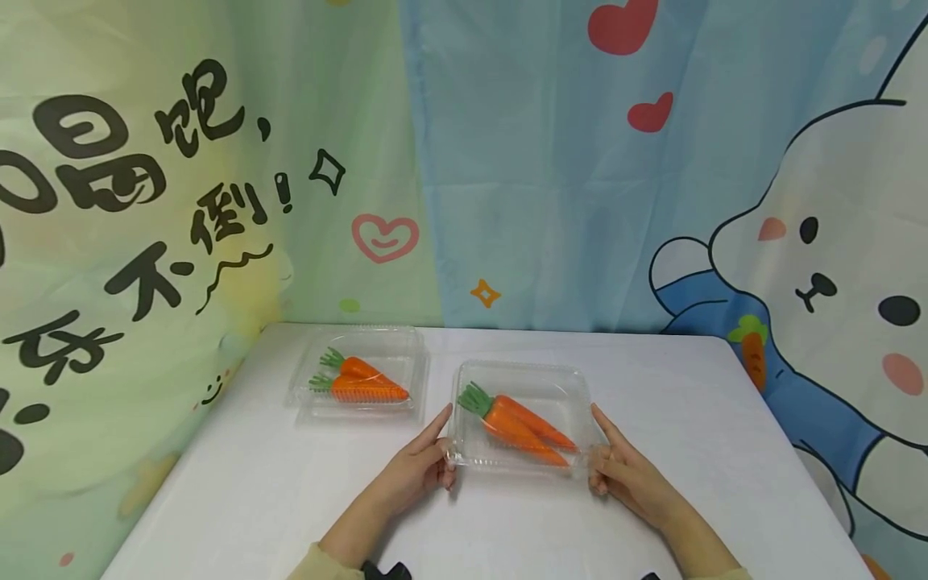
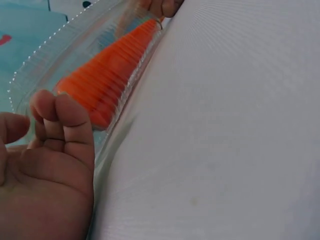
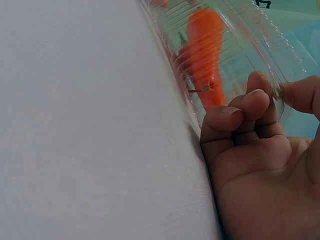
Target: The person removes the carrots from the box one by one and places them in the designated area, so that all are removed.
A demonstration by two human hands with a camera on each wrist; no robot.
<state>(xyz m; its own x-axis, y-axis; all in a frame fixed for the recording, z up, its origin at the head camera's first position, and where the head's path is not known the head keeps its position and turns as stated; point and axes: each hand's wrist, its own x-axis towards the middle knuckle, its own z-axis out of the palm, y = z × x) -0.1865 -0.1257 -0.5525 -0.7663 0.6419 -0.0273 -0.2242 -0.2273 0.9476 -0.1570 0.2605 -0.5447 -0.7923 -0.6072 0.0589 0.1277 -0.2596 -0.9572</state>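
A clear plastic clamshell box (image 1: 544, 380) sits on the table in the middle of the head view, lid down. Two orange carrots (image 1: 516, 427) with green tops lie slantwise inside it. At the box's left side, my left hand (image 1: 416, 471) holds the front corner, index finger stretched along the side and the other fingers bent. My right hand (image 1: 629, 471) grips the opposite side in much the same way. In the right wrist view its thumb (image 3: 300, 95) presses the box's rim, with fingers bent against the wall. Through the ridged wall a carrot (image 2: 107, 75) shows in the left wrist view.
Another clear clamshell box (image 1: 395, 348), also with two carrots (image 1: 362, 380), stands farther back on the left. A white cloth covers the table (image 1: 696, 419). Behind its back edge hangs a printed curtain (image 1: 522, 201) with hearts, writing and a cartoon animal.
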